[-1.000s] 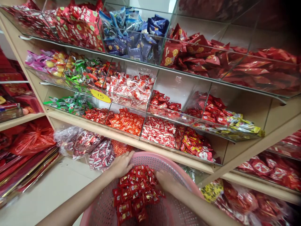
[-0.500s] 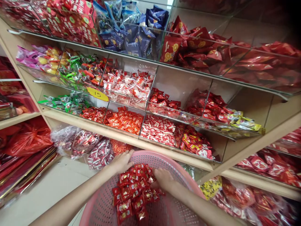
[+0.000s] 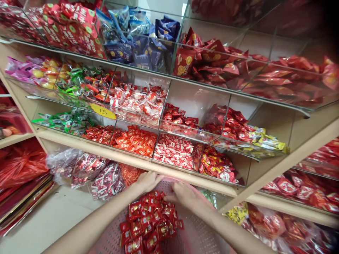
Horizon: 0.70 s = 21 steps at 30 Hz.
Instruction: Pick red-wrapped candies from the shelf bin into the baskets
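Observation:
A pink plastic basket (image 3: 212, 229) with perforated walls stands in front of me below the shelves, its outline blurred. Inside lies a heap of small red-and-gold candy packets (image 3: 148, 220). My left hand (image 3: 148, 181) is closed over the basket's far rim, left of the middle. Inside the basket, close under the far rim, is my right hand (image 3: 184, 194), just right of the heap. Its thumb and fingers are apart and slightly blurred. I see nothing held between them.
Glass-divided shelves hold wrapped candies, with a yellow "15" tag (image 3: 103, 111) on one edge. Clear bags of candy (image 3: 108, 181) lie on the floor (image 3: 71, 215) under the wooden ledge (image 3: 106, 150). A red plastic bag (image 3: 22, 167) is at left.
The view has shifted a little. My left hand has moved right along the rim, and my right hand has lifted from the heap's right side toward the far rim. The basket now looks blurred.

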### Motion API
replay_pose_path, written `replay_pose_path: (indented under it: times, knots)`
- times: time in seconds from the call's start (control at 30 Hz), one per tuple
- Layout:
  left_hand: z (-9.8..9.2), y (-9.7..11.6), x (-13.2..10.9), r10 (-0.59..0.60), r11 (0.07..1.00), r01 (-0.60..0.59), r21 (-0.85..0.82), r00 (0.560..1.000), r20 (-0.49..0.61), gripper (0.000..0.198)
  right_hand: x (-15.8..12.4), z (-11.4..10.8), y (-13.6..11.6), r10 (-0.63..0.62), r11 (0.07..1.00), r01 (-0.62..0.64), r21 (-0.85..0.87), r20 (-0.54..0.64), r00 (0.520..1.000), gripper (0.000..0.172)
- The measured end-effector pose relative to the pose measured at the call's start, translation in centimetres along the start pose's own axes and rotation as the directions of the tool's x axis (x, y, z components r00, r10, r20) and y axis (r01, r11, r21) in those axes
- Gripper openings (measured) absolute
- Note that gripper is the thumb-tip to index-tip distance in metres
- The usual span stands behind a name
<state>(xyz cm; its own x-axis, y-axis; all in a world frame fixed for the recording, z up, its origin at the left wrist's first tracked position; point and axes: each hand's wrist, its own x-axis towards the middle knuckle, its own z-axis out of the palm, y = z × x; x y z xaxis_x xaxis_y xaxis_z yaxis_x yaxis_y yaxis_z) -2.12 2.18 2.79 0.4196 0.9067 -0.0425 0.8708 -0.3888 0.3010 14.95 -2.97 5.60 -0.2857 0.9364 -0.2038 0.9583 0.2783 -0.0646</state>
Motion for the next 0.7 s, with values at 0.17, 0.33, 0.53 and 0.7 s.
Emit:
replay_pose_path:
  times: [0.17,0.33,0.53,0.7]
  knots:
    - [0.8,-0.4,0.2,0.024,0.996,-0.017,0.09,0.997,-0.072,0.07,-0.1,-12.3,-0.5,-0.174,0.959,0.247,0.136,-0.405,0.898,0.035]
    - [0.8,-0.4,-0.3,0.009,0.991,0.004,0.131,0.995,-0.098,0.068,4.1,-22.4,-0.6,0.027,0.929,0.244,0.277,-0.71,0.704,0.029]
    - [0.9,-0.2,-0.6,-0.007,0.985,0.027,0.17,0.993,-0.12,0.064,10.2,-24.0,-1.2,0.224,0.946,-0.031,0.323,-0.583,0.781,0.028]
    - [0.8,-0.1,-0.8,-0.036,0.988,0.051,0.149,0.994,-0.101,0.061,11.7,-23.3,-1.3,0.288,0.947,-0.145,0.286,-0.559,0.777,0.036]
